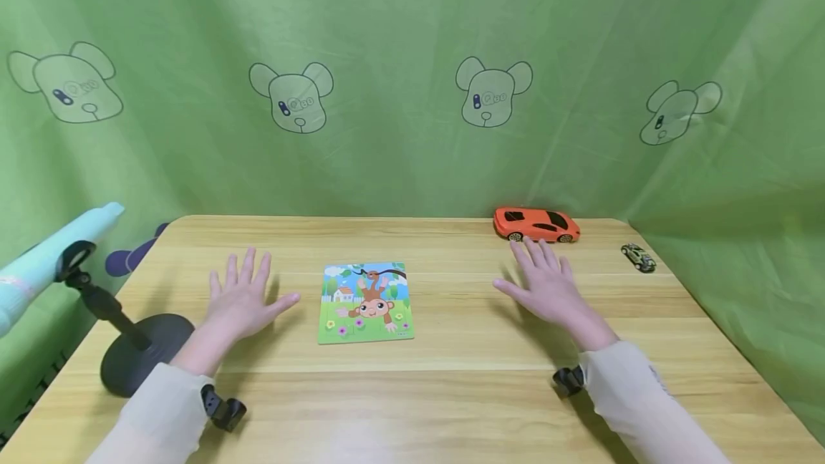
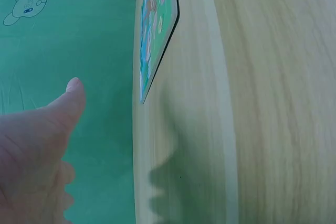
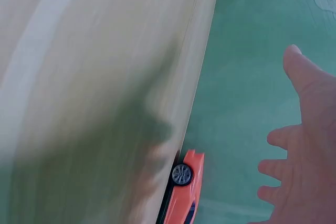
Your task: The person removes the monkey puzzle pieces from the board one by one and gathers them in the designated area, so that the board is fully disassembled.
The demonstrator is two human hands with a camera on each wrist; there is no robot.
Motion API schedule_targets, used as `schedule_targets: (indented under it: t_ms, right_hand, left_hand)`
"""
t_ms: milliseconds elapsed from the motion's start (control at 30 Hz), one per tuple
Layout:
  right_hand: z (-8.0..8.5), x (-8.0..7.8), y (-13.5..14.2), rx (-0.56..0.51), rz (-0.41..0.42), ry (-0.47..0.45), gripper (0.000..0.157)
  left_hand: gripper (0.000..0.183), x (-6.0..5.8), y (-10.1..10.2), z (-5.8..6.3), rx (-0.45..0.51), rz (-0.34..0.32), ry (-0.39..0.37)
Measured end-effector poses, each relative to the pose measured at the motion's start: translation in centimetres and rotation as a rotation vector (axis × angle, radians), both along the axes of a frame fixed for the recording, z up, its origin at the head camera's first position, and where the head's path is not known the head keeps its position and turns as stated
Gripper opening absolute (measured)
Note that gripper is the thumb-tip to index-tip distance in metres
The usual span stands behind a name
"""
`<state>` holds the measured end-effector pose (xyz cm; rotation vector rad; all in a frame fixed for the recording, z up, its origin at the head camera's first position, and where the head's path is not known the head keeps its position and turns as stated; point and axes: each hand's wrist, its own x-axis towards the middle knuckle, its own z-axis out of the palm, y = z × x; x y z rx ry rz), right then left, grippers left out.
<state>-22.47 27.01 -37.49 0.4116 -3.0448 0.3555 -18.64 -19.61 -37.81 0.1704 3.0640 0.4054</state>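
Note:
A square picture puzzle [image 1: 365, 303] with a monkey hanging from a branch lies flat on the wooden table [image 1: 412, 407], between my two hands. To its left, my left hand [image 1: 240, 304] hovers palm down with fingers spread, holding nothing; its shadow falls on the tabletop. On the other side, my right hand [image 1: 548, 288] is likewise spread above the table, with nothing in it. Just beyond its fingertips stands an orange toy car [image 1: 536, 225], which the right wrist view also shows [image 3: 184, 192]. The left wrist view catches the puzzle's edge [image 2: 160, 51] past my thumb.
A small camouflage-patterned toy car [image 1: 638, 258] stands near the table's right edge. At the left, a black stand with a round base [image 1: 147, 355] sits beside my left forearm, a light blue object [image 1: 51, 256] above it. Green curtain [image 1: 399, 163] surrounds the table.

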Motion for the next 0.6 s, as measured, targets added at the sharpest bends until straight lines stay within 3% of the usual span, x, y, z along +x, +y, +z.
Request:
schedule_targets:
  t_ms: [600]
  right_hand:
    - [-1.3, -1.2, -6.2, -0.013, 0.220, -0.014, 0.082]
  left_hand:
    - [0.088, -0.6, 1.7, -1.7, 0.008, -0.130, 0.049]
